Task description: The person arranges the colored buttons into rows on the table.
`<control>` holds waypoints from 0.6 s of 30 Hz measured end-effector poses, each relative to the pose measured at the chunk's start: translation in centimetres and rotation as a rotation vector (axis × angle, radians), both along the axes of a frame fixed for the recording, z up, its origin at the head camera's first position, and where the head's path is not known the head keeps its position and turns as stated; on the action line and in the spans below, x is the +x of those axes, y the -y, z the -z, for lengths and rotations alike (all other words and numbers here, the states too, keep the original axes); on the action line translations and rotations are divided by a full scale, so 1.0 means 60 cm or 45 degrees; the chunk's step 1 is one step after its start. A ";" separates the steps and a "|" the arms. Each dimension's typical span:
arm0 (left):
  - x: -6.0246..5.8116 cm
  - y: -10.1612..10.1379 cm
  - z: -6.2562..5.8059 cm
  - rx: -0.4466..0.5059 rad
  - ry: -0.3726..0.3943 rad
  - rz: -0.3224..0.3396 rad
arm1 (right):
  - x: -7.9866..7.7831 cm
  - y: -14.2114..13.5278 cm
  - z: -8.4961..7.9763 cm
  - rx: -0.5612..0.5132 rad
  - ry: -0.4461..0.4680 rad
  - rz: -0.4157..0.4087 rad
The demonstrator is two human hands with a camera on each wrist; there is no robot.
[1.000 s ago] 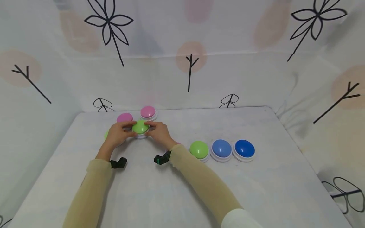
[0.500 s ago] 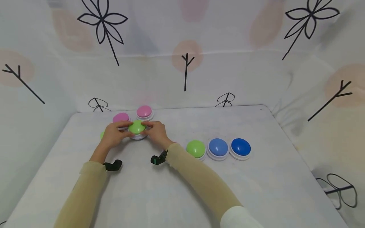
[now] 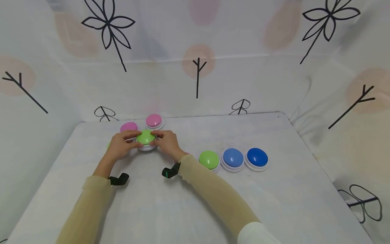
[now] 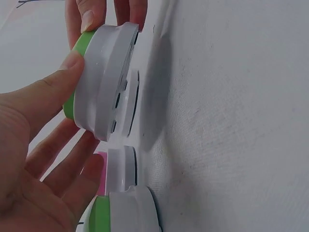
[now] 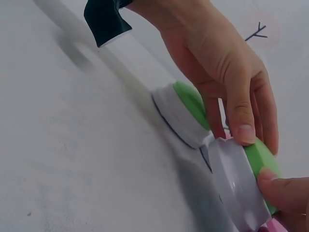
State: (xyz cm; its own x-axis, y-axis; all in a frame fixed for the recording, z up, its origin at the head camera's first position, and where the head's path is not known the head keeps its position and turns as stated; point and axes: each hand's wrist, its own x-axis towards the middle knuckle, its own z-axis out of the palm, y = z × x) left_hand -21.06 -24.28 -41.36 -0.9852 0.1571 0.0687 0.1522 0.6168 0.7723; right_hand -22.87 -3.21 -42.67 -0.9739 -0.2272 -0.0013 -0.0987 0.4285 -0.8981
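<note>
A round push button with a green dome and white base [image 3: 146, 137] is held between both hands, near the back left of the table. My left hand [image 3: 119, 146] pinches its left side with thumb and fingers. From the right, my right hand [image 3: 168, 143] pinches the opposite side. The left wrist view shows the base of this button [image 4: 107, 82] tilted and raised off the white surface, with a shadow beneath. Just behind are a pink button [image 3: 129, 126] and a second pink button [image 3: 153, 120]. Another green button [image 4: 100, 215] is mostly hidden behind my left hand in the head view.
To the right, a green button [image 3: 209, 160], a light blue button [image 3: 233, 158] and a dark blue button [image 3: 257, 157] stand in a row on the white table [image 3: 292, 196]. My right sleeve passes close by the green one. A patterned cloth wall [image 3: 170, 84] borders the table's back edge.
The head view has shifted slightly, so everything sits a little further left in it. Both hands keep hold of the green button in nearly the same place among the others.
</note>
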 end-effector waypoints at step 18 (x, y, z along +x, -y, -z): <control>0.031 0.006 0.000 0.075 0.062 0.024 | 0.020 -0.026 -0.017 0.103 -0.060 -0.109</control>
State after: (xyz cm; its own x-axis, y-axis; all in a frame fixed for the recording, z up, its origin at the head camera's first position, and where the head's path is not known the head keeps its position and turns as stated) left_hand -19.22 -24.63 -41.35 -0.9846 0.1724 0.0306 0.1246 0.5676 0.8138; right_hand -21.65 -1.66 -41.65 -0.9504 -0.3103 0.0225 -0.1794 0.4874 -0.8545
